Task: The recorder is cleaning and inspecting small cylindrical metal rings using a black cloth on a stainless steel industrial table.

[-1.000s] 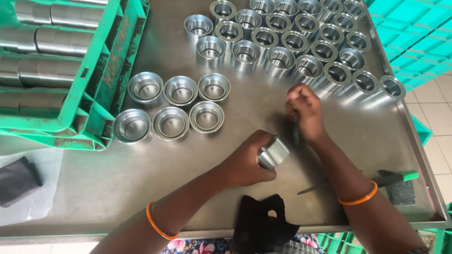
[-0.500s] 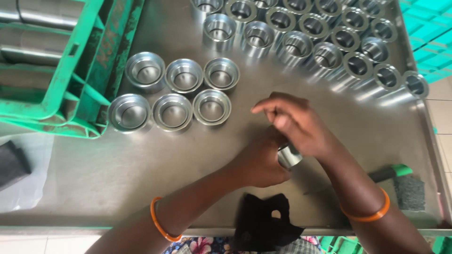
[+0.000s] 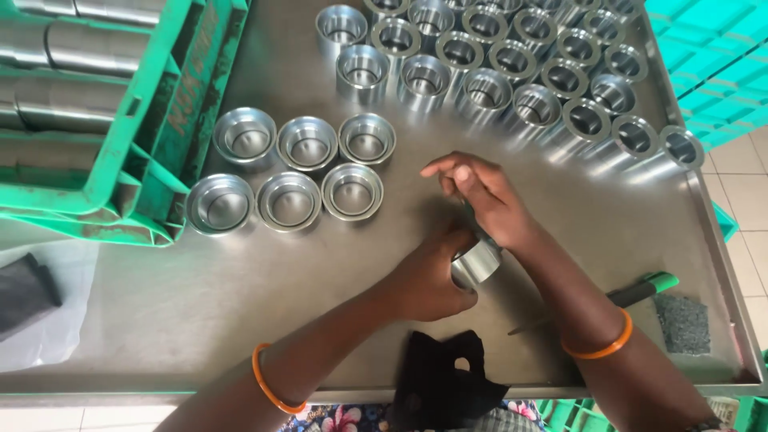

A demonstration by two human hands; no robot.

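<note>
left hand clenched on metal sleeve, near tray front edge | right hand on its top, fingers loose | risk: smooth sleeve slips, dents shallow cups

Two bare forearms reach in from the bottom edge and meet near the middle of the frame. The left hand is curled into a closed grip, fingers wrapped and thumb tucked toward the right hand. The right hand arches over it from the right, wrist bent, index and middle fingers extended to the left and the remaining fingers folded under; whether they clasp anything cannot be told. The two hands touch. Each wrist wears an orange band, left, right.
</note>
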